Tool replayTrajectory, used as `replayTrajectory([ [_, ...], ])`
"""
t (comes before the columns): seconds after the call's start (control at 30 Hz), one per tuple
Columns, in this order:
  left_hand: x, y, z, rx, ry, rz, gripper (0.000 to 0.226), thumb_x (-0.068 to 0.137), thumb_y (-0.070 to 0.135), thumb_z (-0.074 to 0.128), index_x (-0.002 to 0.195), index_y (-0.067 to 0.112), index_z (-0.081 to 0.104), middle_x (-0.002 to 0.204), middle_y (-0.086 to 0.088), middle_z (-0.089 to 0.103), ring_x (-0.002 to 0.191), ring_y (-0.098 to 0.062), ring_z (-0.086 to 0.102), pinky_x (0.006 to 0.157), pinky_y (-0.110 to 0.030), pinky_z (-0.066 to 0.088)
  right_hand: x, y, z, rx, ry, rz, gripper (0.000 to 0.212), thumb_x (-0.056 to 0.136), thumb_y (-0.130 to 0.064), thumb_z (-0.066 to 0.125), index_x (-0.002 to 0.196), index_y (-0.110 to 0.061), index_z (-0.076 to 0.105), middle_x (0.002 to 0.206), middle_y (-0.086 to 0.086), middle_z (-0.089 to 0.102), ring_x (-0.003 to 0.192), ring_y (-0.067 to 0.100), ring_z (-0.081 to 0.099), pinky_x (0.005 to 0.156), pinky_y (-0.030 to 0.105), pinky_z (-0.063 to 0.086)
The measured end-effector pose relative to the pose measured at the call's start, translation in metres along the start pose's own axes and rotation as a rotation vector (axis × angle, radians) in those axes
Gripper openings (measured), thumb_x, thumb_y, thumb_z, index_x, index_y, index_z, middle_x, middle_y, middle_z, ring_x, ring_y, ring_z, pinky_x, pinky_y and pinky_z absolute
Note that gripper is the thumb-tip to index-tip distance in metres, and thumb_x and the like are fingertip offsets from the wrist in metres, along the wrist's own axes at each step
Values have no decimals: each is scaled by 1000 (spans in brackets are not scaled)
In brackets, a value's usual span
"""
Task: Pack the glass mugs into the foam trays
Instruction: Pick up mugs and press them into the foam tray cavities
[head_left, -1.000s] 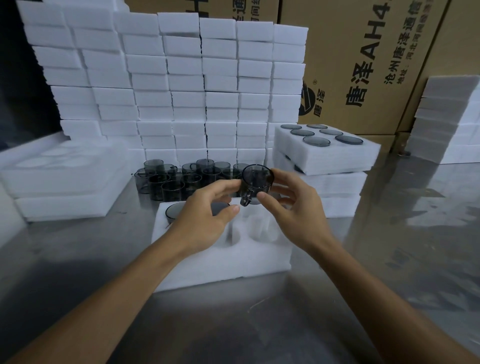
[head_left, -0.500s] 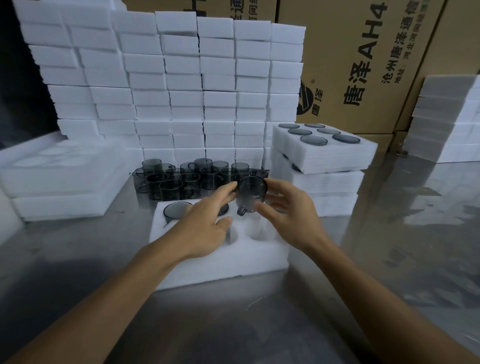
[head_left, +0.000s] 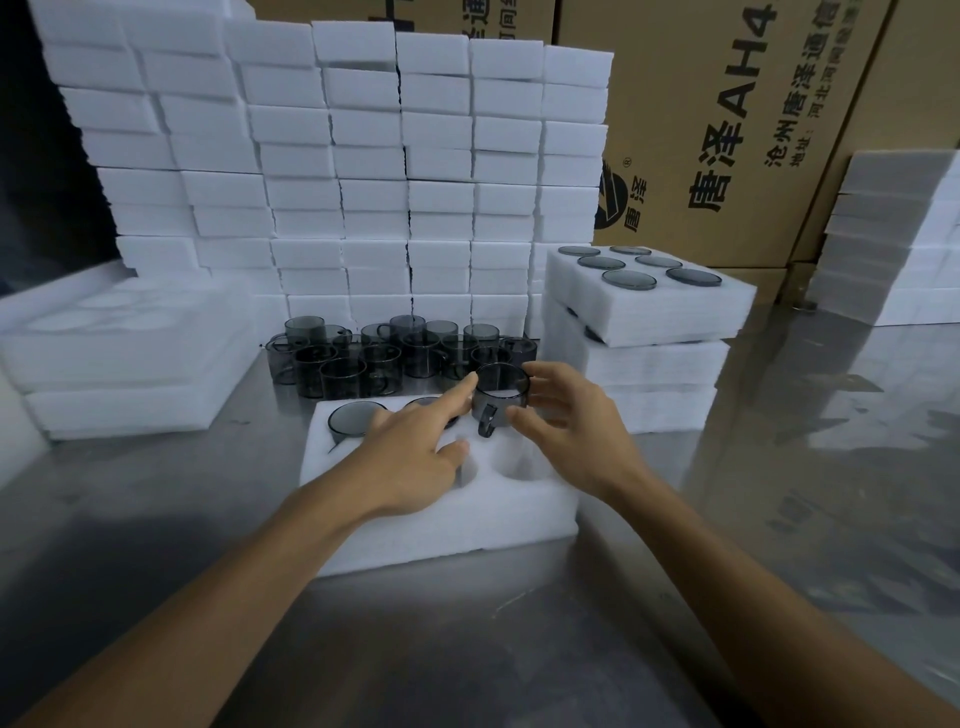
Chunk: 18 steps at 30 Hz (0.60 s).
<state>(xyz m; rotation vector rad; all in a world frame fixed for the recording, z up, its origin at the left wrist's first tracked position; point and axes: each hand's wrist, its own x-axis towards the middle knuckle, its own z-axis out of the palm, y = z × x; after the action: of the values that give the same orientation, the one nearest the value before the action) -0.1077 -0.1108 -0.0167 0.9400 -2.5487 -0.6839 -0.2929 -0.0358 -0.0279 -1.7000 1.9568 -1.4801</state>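
The glass mug (head_left: 500, 400) has dropped from mid-air to the foam tray (head_left: 441, 514)'s back-right pocket, beside two seated ones. Left hand (head_left: 415, 447), fingers straight, touches its rim; right hand (head_left: 566, 431)'s grip curls around it. Seating comes next.

Mugs (head_left: 405, 358): smoked grey glass, glossy, translucent. Foam tray (head_left: 441, 525): white, matt, soft-textured. Counter (head_left: 467, 649): brushed metal, reflective sheen. Boxes (head_left: 727, 130): brown corrugated cardboard, matt, printed black.

left hand (head_left: 415, 447) hides most of second seated mug (head_left: 423, 402) | carton (head_left: 727, 119) print cut by top edge | left foam trays (head_left: 119, 332) blurred | forearms cut by bottom edge
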Motion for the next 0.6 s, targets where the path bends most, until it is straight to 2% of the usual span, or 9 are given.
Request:
replayTrajectory([
  [0.1, 1, 0, 2, 72, 2, -13, 67, 101, 26, 42, 153, 44, 3, 159, 14, 26, 149, -18, 17, 118, -39, 5, -1, 0, 0, -21, -22, 22, 53, 91, -31, 70, 139, -16, 54, 130, -2, 64, 117, 9, 60, 102, 32, 49],
  [0.2, 2, 0, 4, 158, 15, -3, 63, 102, 28, 40, 155, 35, 7, 162, 13, 16, 149, -10, 11, 113, -34, 3, -2, -1, 1, -21, -43, 54, 50, 94, -38, 64, 139, -17, 56, 131, -2, 64, 118, 8, 60, 103, 30, 48],
  [0.33, 3, 0, 7, 222, 18, -4, 60, 102, 29, 36, 156, 31, 11, 163, 14, 13, 147, -7, 10, 109, -30, 3, 0, 0, 1, -33, -52, 96, 45, 95, -37, 63, 135, -17, 59, 129, -3, 66, 113, 9, 61, 96, 26, 48],
  [0.4, 4, 1, 8, 265, 25, 1, 57, 101, 30, 35, 155, 30, 17, 162, 14, 15, 146, -9, 14, 104, -27, 5, 1, 1, 2, -53, -67, 123, 43, 95, -36, 64, 133, -17, 61, 130, -3, 65, 108, 10, 62, 88, 23, 48],
  [0.47, 4, 2, 8, 293, 28, 8, 53, 102, 29, 34, 154, 28, 24, 162, 14, 17, 144, -10, 18, 104, -27, 7, 3, 2, 4, -72, -84, 144, 43, 93, -37, 66, 131, -18, 63, 131, -3, 64, 103, 10, 62, 83, 24, 47],
  [0.6, 4, 5, 7, 316, 17, -5, 51, 102, 28, 34, 152, 28, 27, 161, 14, 18, 144, -13, 20, 107, -32, 10, 5, 4, 5, -132, -82, 142, 43, 91, -39, 68, 129, -19, 65, 135, -3, 60, 105, 5, 53, 88, 24, 41],
])
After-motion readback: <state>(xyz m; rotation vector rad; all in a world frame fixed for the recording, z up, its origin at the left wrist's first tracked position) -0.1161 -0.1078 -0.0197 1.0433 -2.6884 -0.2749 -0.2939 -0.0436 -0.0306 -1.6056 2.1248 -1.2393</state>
